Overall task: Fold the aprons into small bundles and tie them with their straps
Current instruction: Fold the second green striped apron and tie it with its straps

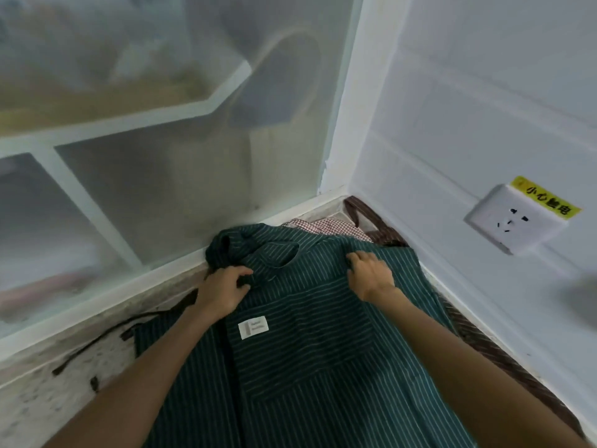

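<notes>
A dark green apron (pixel 310 350) with thin white stripes and a small white label lies spread on the speckled counter (pixel 48 392), its top reaching into the corner. My left hand (pixel 223 291) grips the fabric near the bunched neck loop at the apron's upper left. My right hand (pixel 371 273) pinches the upper right edge of the bib, fingers curled into the cloth. A dark waist strap (pixel 106 337) trails off to the left across the counter.
A red-checked cloth (pixel 326 226) and a brown striped cloth (pixel 387 236) lie under the green apron in the corner and along the right wall. A frosted glass partition (pixel 145 156) stands behind. A white wall socket (pixel 513 221) with a yellow sticker is on the right wall.
</notes>
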{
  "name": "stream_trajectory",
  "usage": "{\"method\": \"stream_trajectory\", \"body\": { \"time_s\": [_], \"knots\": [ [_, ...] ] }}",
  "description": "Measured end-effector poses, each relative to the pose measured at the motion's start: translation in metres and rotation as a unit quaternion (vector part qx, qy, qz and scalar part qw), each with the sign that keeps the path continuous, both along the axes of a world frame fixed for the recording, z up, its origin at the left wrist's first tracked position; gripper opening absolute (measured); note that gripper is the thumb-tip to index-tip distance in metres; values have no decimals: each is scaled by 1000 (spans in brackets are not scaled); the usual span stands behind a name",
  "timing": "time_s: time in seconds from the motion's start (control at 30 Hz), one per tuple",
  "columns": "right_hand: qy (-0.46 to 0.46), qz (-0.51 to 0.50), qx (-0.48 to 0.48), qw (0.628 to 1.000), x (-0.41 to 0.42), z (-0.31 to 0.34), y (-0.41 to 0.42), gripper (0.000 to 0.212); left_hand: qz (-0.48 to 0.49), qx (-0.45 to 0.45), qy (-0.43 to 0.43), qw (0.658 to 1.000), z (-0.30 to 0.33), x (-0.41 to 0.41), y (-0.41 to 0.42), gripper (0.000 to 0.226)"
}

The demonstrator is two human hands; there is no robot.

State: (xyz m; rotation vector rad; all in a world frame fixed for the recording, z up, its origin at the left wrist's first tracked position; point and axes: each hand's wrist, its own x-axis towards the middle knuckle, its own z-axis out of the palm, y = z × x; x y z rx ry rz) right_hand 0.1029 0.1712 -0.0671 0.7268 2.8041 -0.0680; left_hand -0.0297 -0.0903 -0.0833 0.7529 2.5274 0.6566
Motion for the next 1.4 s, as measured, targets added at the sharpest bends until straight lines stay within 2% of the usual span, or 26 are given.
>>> {"method": "stream_trajectory", "body": {
  "time_s": [0.07,0.13,0.23,0.33,0.37,0.43,0.5,0.57,0.63,0.7,0.77,0.83,0.87,0.9,0.97,1.0,1.03,1.07,1.13,1.2,1.23,1.27,1.33,1.4],
  "knots": [
    [2,-7,25,1000,-12,-12,16,60,-62,-14,30,998,-6,-8,12,57],
    [4,0,63,998,-22,-22,34,64,-102,-13,75,992,-3,-20,29,69],
    [-13,20,121,992,-27,-30,54,44,-134,-45,123,982,6,-34,61,79],
    [58,51,109,991,-20,-27,59,20,-179,-132,96,970,5,-37,86,87],
    [116,55,77,989,-15,-25,58,13,-183,-152,93,967,2,-37,89,81],
    [220,33,-13,975,-2,-15,56,6,-177,-144,115,967,-1,-38,89,47],
    [245,-9,-110,963,17,0,53,18,-150,-77,100,981,2,-36,78,16],
    [231,-10,-182,956,42,15,48,24,-115,4,71,991,10,-31,59,14],
    [202,10,-229,952,71,29,37,27,-135,27,71,988,18,-23,29,17],
    [118,25,-249,961,95,38,21,39,-202,-31,75,976,17,-16,-3,20],
    [22,39,-202,978,113,41,6,61,-254,-169,35,952,18,-8,-32,32],
    [27,51,-173,983,122,42,-8,57,-260,-350,-53,899,24,-1,-50,61],
    [68,57,-172,981,125,44,-15,46,-252,-393,-87,880,29,7,-53,70],
    [115,60,-170,977,129,46,-24,37,-236,-380,-98,889,33,16,-54,69],
    [178,77,-149,970,140,44,-41,29,-125,-208,-100,965,38,39,-48,45],
    [194,86,-142,967,146,43,-51,28,-46,-107,-120,986,40,54,-39,39],
    [207,101,-133,964,153,39,-62,28,27,-30,-179,983,45,69,-27,46],
    [215,129,-125,960,161,37,-74,29,85,16,-270,959,49,83,-14,57],
    [189,187,-111,958,173,38,-98,31,152,65,-446,879,51,103,11,68],
    [111,219,-162,956,182,43,-121,36,212,125,-527,813,48,115,22,63],
    [48,216,-194,956,186,45,-130,40,242,154,-530,798,42,117,23,58],
    [-22,230,-208,950,189,46,-138,45,264,172,-515,798,36,120,20,53],
    [-127,278,-217,927,195,47,-147,49,272,178,-466,823,27,124,7,43],
    [-205,277,-254,904,198,49,-148,41,268,171,-412,854,19,126,-17,36]
  ]
}}
